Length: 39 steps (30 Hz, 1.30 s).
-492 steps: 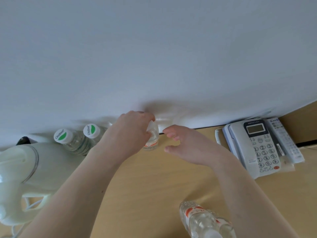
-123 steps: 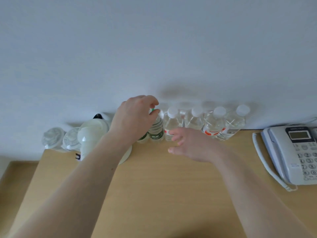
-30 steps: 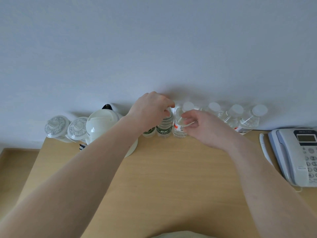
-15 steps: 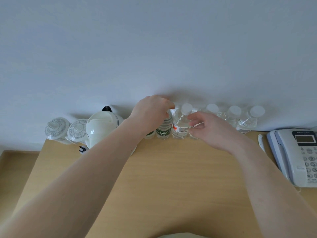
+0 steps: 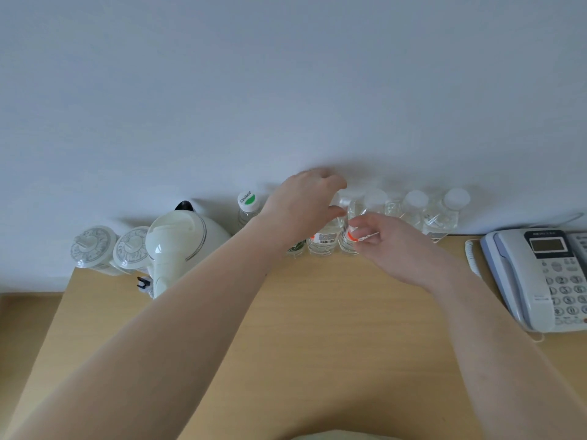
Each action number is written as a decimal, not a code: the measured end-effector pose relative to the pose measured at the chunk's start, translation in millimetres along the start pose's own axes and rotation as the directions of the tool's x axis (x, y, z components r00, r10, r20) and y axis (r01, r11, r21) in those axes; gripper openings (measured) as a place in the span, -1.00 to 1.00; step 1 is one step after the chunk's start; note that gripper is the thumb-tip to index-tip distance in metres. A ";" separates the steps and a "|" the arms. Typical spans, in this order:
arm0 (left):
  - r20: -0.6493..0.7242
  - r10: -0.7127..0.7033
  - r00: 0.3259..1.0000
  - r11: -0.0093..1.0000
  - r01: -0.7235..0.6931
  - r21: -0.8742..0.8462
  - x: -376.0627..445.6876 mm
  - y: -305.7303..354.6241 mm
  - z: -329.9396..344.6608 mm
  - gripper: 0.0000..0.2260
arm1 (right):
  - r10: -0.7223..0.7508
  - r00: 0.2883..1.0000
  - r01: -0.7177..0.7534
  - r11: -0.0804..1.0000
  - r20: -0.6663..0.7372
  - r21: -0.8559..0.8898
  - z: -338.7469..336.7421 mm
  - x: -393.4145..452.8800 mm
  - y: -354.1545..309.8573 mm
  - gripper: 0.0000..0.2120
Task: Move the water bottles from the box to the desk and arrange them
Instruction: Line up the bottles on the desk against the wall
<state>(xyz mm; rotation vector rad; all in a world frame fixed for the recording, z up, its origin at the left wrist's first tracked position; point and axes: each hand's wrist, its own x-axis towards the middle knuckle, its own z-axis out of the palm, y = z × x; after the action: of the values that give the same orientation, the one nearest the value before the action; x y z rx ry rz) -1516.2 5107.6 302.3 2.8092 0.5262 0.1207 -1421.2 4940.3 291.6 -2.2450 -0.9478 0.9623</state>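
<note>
Several clear water bottles stand upright in a row against the wall at the back of the desk [image 5: 301, 328]. The leftmost one is a green-capped bottle [image 5: 249, 204], standing free. My left hand [image 5: 305, 208] is curled over the top of a red-labelled bottle [image 5: 324, 241] and hides its cap. Right beside it, my right hand [image 5: 394, 249] pinches the label band of the neighbouring bottle [image 5: 347, 242] between thumb and fingers. Two white-capped bottles [image 5: 416, 208] [image 5: 451, 214] stand untouched further right. A green-labelled bottle [image 5: 295, 249] shows only its base under my left wrist.
A white electric kettle [image 5: 181, 242] and two lidded ceramic cups [image 5: 92, 249] [image 5: 131, 249] sit at the desk's back left. A grey desk telephone [image 5: 540, 274] with its coiled cord lies at the right edge. The desk's left edge drops to a lower surface.
My left hand has shifted right, from the green-labelled bottle to the red-labelled one, uncovering the green cap. My right hand has moved right and lower to pinch the neighbouring bottle's label.
</note>
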 end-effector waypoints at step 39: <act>0.106 -0.100 0.989 0.994 0.094 0.058 11.3 1.0 6.0 -0.65 | -0.017 1.000 0.017 1.000 -0.026 -0.021 -3.4 1.3 11.8 -0.55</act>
<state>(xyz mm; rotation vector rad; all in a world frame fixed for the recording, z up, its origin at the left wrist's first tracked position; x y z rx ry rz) -1504.5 5109.3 297.2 2.8151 0.6476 -0.0675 -1413.2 4933.3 285.2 -2.2574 -0.9676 0.9175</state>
